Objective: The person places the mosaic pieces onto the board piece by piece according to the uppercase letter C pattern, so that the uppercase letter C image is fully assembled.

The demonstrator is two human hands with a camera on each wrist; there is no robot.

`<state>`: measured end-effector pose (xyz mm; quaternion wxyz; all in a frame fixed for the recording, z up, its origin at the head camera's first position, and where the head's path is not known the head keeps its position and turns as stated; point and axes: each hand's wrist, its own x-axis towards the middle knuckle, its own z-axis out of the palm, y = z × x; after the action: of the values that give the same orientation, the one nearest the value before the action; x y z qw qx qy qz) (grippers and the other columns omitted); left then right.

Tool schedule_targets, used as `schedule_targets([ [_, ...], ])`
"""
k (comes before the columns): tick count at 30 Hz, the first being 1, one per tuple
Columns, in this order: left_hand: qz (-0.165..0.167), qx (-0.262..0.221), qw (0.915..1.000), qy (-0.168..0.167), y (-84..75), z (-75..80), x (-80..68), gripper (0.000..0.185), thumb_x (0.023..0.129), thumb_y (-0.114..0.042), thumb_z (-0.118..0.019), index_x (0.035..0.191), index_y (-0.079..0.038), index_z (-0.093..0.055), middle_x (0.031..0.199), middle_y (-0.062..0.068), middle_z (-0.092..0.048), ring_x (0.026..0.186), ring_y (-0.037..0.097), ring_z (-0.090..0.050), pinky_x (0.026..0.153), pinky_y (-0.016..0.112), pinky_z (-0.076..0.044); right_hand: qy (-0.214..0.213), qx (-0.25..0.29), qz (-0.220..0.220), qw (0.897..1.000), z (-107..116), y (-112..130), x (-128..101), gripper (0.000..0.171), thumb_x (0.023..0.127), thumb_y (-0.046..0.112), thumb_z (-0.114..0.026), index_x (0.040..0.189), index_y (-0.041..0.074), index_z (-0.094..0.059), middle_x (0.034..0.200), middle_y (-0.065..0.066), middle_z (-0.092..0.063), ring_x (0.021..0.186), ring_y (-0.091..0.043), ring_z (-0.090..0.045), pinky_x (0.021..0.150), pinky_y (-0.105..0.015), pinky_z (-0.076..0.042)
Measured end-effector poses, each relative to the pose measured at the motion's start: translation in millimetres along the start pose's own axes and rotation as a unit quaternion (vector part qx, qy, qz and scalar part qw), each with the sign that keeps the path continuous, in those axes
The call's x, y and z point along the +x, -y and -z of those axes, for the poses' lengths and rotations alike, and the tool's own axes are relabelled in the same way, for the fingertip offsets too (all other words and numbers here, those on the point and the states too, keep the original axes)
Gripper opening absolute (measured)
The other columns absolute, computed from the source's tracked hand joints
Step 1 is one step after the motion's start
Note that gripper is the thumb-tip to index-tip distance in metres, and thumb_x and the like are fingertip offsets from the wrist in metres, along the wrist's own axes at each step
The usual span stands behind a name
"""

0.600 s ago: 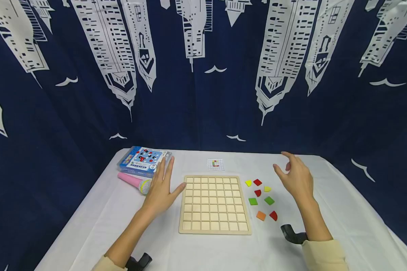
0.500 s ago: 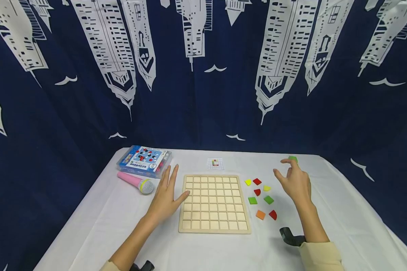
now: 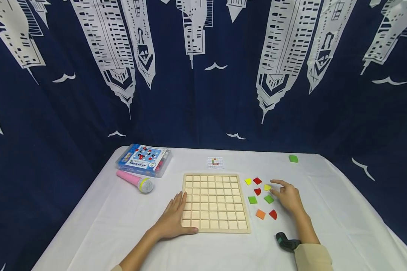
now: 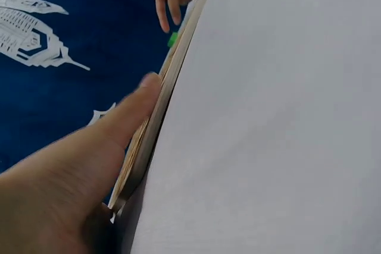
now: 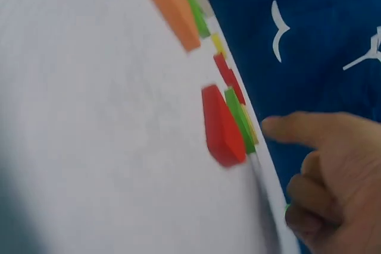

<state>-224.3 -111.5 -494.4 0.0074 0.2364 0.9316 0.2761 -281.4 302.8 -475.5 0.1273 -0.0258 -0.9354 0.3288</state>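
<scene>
White-clothed table [image 3: 88, 226], navy skyline curtain behind. We see wooden grid board [image 3: 214, 201] at centre; left hand [image 3: 174, 220] flat, fingers straight, resting on board's near-left corner. Right hand [image 3: 288, 197] loosely curled, holding nothing, index fingertip touching yellow tile [image 3: 266, 187] among coloured tiles just right of board. Lone green tile [image 3: 293, 159] far right. Pink microphone [image 3: 135, 181], blue box [image 3: 144, 159] far left.
</scene>
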Motion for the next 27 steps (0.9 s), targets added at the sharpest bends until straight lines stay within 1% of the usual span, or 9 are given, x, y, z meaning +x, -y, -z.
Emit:
schedule_targets([
  [2,-0.003,0.022,0.9997,-0.002,1.1,-3.0,-1.6,0.126,0.064,-0.076,-0.059,0.147,0.000,-0.005,0.151,0.022,-0.004,0.139,0.033,-0.002,0.111,0.047,-0.006,0.005,-0.007,-0.008,1.000,-4.4,-3.1,0.6,0.039,0.083,0.015,-0.068,0.120,0.004,-0.059,0.049,0.000,-0.037,0.041,-0.013,-0.034,0.038,-0.023,-0.027],
  [4,-0.002,0.032,0.9995,-0.008,1.9,-5.1,-2.2,0.126,0.063,-0.078,-0.058,0.146,0.002,-0.008,0.152,0.021,-0.005,0.139,0.032,-0.003,0.111,0.046,-0.006,0.007,-0.018,-0.003,1.000,-8.3,-6.0,2.3,0.039,0.084,0.015,-0.067,0.120,0.005,-0.059,0.049,-0.001,-0.038,0.042,-0.012,-0.033,0.039,-0.023,-0.028],
  [7,-0.002,0.032,0.9993,-0.017,2.9,-6.7,-2.2,0.126,0.062,-0.078,-0.058,0.145,0.005,-0.012,0.152,0.021,-0.006,0.139,0.032,-0.004,0.111,0.046,-0.007,0.010,-0.029,0.011,0.999,-10.9,-7.2,5.8,0.037,0.084,0.015,-0.066,0.120,0.006,-0.060,0.050,-0.001,-0.040,0.044,-0.013,-0.033,0.041,-0.024,-0.029],
  [10,-0.002,0.032,0.9992,-0.022,4.4,-7.6,-1.6,0.125,0.062,-0.078,-0.058,0.144,0.006,-0.015,0.151,0.021,-0.007,0.139,0.033,-0.006,0.111,0.047,-0.009,0.031,-0.035,0.018,0.999,-10.4,-4.4,8.8,0.035,0.086,0.015,-0.063,0.120,0.007,-0.062,0.051,-0.001,-0.039,0.047,-0.014,-0.035,0.045,-0.026,-0.031],
  [14,-0.002,0.027,0.9994,-0.020,5.4,-8.3,-1.2,0.123,0.063,-0.078,-0.058,0.144,0.005,-0.017,0.152,0.020,-0.007,0.139,0.033,-0.005,0.111,0.047,-0.008,0.058,-0.041,0.006,0.997,-9.1,-0.7,10.5,0.032,0.087,0.016,-0.061,0.118,0.008,-0.063,0.052,-0.001,-0.040,0.049,-0.015,-0.036,0.049,-0.028,-0.032],
  [17,0.000,0.028,0.9995,-0.016,5.2,-8.6,-1.3,0.122,0.063,-0.078,-0.057,0.145,0.004,-0.018,0.152,0.020,-0.007,0.139,0.032,-0.004,0.111,0.046,-0.007,0.065,-0.042,-0.008,0.997,-8.2,-0.7,10.5,0.033,0.087,0.016,-0.061,0.119,0.007,-0.062,0.052,-0.001,-0.041,0.048,-0.014,-0.036,0.048,-0.028,-0.033],
  [20,0.002,0.030,0.9995,-0.012,4.7,-8.9,-1.5,0.121,0.063,-0.079,-0.057,0.145,0.002,-0.018,0.152,0.019,-0.006,0.139,0.031,-0.004,0.112,0.045,-0.007,0.070,-0.040,-0.020,0.997,-5.8,-2.1,9.8,0.036,0.087,0.013,-0.058,0.121,0.006,-0.060,0.052,-0.001,-0.040,0.047,-0.013,-0.035,0.047,-0.027,-0.033],
  [24,0.006,0.028,0.9995,-0.010,4.3,-8.0,-1.8,0.120,0.063,-0.079,-0.057,0.146,-0.001,-0.019,0.152,0.018,-0.005,0.139,0.031,-0.003,0.112,0.045,-0.006,0.066,-0.039,-0.014,0.997,-1.9,-5.9,8.5,0.036,0.086,0.008,-0.054,0.122,0.004,-0.059,0.051,-0.001,-0.039,0.046,-0.013,-0.034,0.046,-0.028,-0.032],
  [27,0.006,0.026,0.9996,-0.011,4.5,-7.1,-2.0,0.119,0.063,-0.079,-0.056,0.146,-0.002,-0.020,0.152,0.018,-0.005,0.139,0.031,-0.003,0.112,0.045,-0.006,0.057,-0.036,-0.003,0.998,0.0,-8.2,7.2,0.033,0.087,0.008,-0.055,0.119,0.003,-0.061,0.052,-0.001,-0.038,0.046,-0.013,-0.034,0.046,-0.028,-0.031],
])
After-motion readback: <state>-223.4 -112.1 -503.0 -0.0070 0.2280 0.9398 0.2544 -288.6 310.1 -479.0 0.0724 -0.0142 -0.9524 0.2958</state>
